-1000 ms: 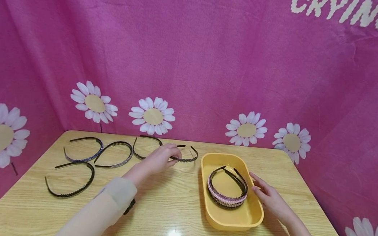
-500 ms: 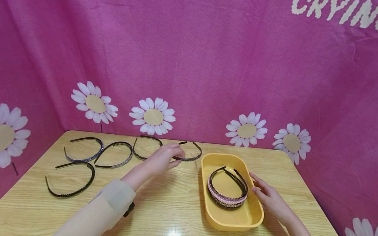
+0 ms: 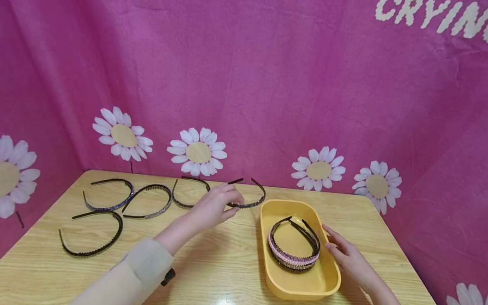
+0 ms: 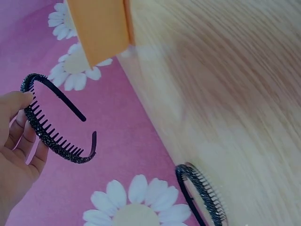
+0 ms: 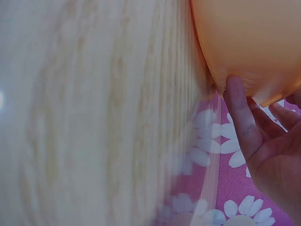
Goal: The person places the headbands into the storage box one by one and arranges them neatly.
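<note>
In the head view my left hand (image 3: 214, 205) pinches a black sparkly headband (image 3: 252, 205) at the back middle of the table. The left wrist view shows thumb and fingers on its glittery band, with comb teeth along the inside and both ends free. My right hand (image 3: 351, 259) rests against the right outer wall of a yellow plastic tub (image 3: 331, 283), fingers fairly straight. In the right wrist view the thumb touches the tub's side (image 5: 254, 42). Inside the tub lie several nested headbands, a pink one (image 3: 294, 259) among them.
On the left of the wooden table (image 3: 220, 272) lie a blue headband (image 3: 108, 207), a silvery one (image 3: 158, 211) and a plain black one (image 3: 115, 235). Another dark headband (image 3: 179, 202) lies behind my left hand. A pink daisy-print cloth (image 3: 264, 88) hangs close behind the table.
My left hand has moved slightly to the right, carrying the black headband, whose ends now sit higher in the head view. The right hand and the tub have stayed put.
</note>
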The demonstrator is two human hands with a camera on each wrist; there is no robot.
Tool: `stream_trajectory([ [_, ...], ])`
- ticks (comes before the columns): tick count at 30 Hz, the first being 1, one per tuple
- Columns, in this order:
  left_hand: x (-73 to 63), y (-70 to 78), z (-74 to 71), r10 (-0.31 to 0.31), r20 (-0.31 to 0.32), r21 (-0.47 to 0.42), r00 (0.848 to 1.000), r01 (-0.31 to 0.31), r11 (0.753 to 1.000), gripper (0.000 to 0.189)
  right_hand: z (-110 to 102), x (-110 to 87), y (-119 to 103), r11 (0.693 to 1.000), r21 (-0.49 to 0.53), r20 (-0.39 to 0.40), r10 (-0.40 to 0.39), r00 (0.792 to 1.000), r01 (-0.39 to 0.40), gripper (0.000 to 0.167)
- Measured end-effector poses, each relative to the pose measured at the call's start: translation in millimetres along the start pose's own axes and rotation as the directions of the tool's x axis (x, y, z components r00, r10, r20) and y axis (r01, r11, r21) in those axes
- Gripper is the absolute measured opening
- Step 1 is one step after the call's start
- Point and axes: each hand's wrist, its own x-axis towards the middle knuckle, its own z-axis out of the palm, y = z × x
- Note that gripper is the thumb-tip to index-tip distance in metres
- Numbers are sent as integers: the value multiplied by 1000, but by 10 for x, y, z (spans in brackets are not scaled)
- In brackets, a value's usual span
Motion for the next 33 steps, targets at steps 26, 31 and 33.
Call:
stream_trajectory([
  [26, 15, 551, 26, 100, -134, -11, 986, -102, 995, 16, 14, -13, -30, 999, 0, -6, -42, 999, 42, 55],
  [31, 1, 629, 87, 137, -139, 8, 981, -137, 991, 15, 14, -14, -24, 999, -27, -22, -38, 999, 37, 55],
  [33, -10, 657, 122, 150, -144, 12, 978, -150, 989, 15, 18, -10, -16, 999, -33, -23, -35, 999, 34, 54],
])
